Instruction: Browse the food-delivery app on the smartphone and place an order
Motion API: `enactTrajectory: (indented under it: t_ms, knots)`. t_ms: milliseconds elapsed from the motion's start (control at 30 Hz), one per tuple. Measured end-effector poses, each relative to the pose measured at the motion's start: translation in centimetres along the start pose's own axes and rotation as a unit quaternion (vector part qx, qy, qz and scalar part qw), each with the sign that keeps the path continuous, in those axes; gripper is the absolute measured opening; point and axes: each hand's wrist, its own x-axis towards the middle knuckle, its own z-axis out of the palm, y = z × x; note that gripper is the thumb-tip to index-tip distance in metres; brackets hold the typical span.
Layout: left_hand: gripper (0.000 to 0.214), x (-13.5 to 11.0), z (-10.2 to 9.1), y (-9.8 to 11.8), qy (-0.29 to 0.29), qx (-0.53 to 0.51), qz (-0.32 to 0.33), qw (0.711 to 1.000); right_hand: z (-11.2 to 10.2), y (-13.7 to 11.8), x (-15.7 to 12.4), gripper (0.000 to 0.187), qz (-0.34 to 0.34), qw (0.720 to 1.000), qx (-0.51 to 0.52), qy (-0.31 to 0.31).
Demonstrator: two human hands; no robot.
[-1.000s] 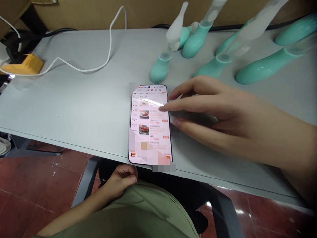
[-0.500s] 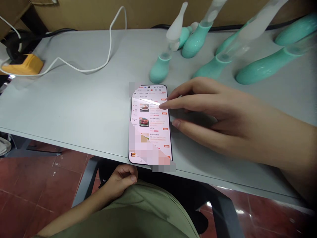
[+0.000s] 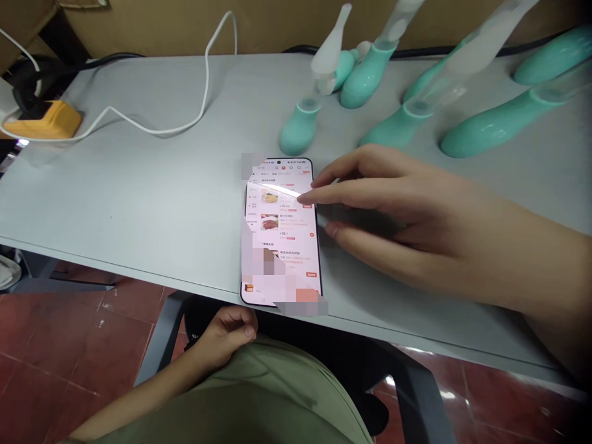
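A smartphone (image 3: 289, 216) lies face up near the table's front edge, its lit screen showing a scrolling list with food pictures and prices. Blurred blocks cover parts of its left side and bottom. My right hand (image 3: 393, 216) reaches in from the right with fingers apart. Its index fingertip is at the right part of the screen, and the thumb hovers beside the phone's edge. Below the table edge, by the green clothing on my lap, rests my left hand (image 3: 226, 333), loosely curled with the thumb against the fingers. Nothing shows in it.
Several teal squeeze bulbs (image 3: 298, 132) with clear necks and whitish tips stand or lean on the table (image 3: 152, 197) behind the phone. A white cable (image 3: 157, 131) winds across the left side to an orange power block (image 3: 58, 120). A chair armrest (image 3: 160, 339) is below.
The list on the phone screen has scrolled and shows different food pictures. The right index finger stays at nearly the same spot on the screen; the left hand has not moved.
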Motion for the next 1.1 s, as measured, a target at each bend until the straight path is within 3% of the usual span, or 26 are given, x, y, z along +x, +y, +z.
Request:
enactTrajectory:
  t_ms: [433, 600, 767, 933, 1100]
  knots:
    - [0.04, 0.02, -0.02, 0.09, 0.003, 0.004, -0.003, 1.0, 0.09, -0.08, -0.02, 0.04, 0.006, 1.0, 0.017, -0.001]
    - [0.043, 0.05, 0.03, 0.23, 0.008, 0.007, -0.007, 1.0, -0.27, -0.49, -0.05, 0.031, -0.019, 0.998, 0.055, -0.015]
    - [0.045, 0.05, 0.2, 0.34, 0.018, 0.012, -0.012, 1.0, -0.32, -0.28, 0.01, 0.038, -0.016, 0.999, 0.039, 0.007]
    - [0.046, 0.04, 0.26, 0.28, 0.024, 0.013, -0.013, 1.0, -0.47, 0.0, 0.01, 0.033, -0.034, 0.996, 0.076, -0.025]
    - [0.044, 0.03, 0.09, 0.16, 0.02, 0.007, -0.013, 1.0, -0.45, -0.48, 0.31, 0.037, -0.02, 0.996, 0.084, -0.014]
